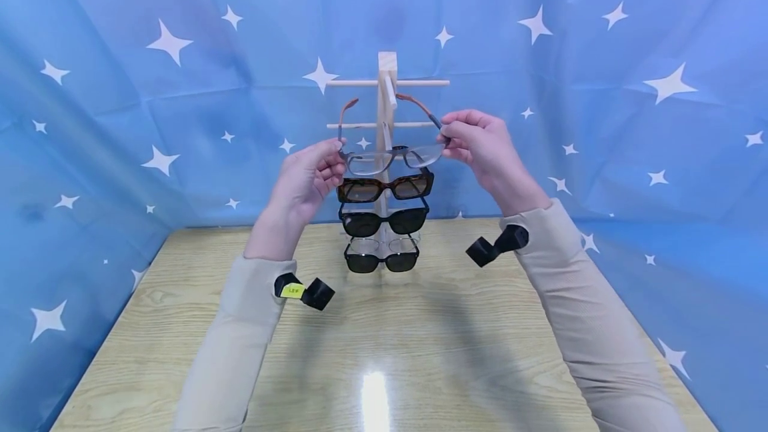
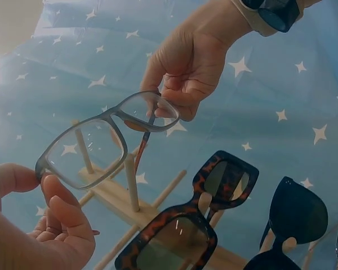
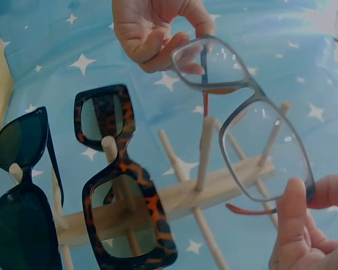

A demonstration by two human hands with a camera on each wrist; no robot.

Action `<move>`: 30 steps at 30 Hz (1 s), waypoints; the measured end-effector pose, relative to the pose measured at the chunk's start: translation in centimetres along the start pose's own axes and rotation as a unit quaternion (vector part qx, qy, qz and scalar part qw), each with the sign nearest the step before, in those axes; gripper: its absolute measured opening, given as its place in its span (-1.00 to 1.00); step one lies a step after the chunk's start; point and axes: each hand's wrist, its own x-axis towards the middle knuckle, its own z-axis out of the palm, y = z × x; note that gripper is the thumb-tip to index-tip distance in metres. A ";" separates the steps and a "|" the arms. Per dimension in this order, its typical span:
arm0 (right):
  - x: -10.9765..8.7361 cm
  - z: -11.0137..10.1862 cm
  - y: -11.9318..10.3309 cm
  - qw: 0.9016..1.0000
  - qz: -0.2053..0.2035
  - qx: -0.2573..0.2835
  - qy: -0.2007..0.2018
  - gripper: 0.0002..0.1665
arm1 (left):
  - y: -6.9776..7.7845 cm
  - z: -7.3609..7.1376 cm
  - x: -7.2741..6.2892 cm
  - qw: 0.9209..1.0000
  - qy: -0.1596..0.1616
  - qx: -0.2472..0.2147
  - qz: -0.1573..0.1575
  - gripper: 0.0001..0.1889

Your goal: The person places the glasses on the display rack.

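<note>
A pair of clear-lensed eyeglasses [image 1: 370, 163] with a grey frame and orange-brown temple tips is held up in front of a wooden eyewear stand [image 1: 387, 62]. My left hand [image 1: 306, 175] pinches the frame's left outer corner between thumb and fingers. At the opposite corner, near the hinge, my right hand [image 1: 480, 149] pinches it too. Both temples are unfolded and point toward the stand. In the left wrist view the eyeglasses [image 2: 117, 135] are apart from the tortoiseshell sunglasses [image 2: 200, 183] hanging on the stand. The right wrist view shows the same eyeglasses [image 3: 250, 90] close to an upper peg [image 3: 206, 152].
Below the held pair, tortoiseshell sunglasses [image 1: 387, 181], black sunglasses [image 1: 384, 212], thin-rimmed glasses [image 1: 364, 245] and lower black sunglasses [image 1: 381, 259] hang on the stand. Crossbars [image 1: 423, 83] stick out sideways near its top. The wood-grain table [image 1: 198, 299] meets a blue star-patterned cloth [image 1: 240, 85].
</note>
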 end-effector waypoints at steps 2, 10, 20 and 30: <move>0.5 0.3 0.1 1.000 0.006 -0.001 0.001 -0.93 | 0.1 -0.2 0.3 1.000 0.003 -0.006 -0.004 -0.90; 1.7 1.0 0.2 1.000 0.019 -0.018 0.016 -0.90 | 0.5 -0.7 1.6 1.000 0.022 -0.019 -0.005 -0.89; 2.5 0.9 1.1 0.999 0.041 -0.010 0.022 -0.89 | 0.0 -1.1 2.6 0.999 0.036 -0.029 -0.019 -0.86; 2.9 0.8 1.7 0.999 0.050 -0.005 0.020 -0.90 | -0.2 -1.2 2.9 0.999 0.044 -0.014 -0.019 -0.85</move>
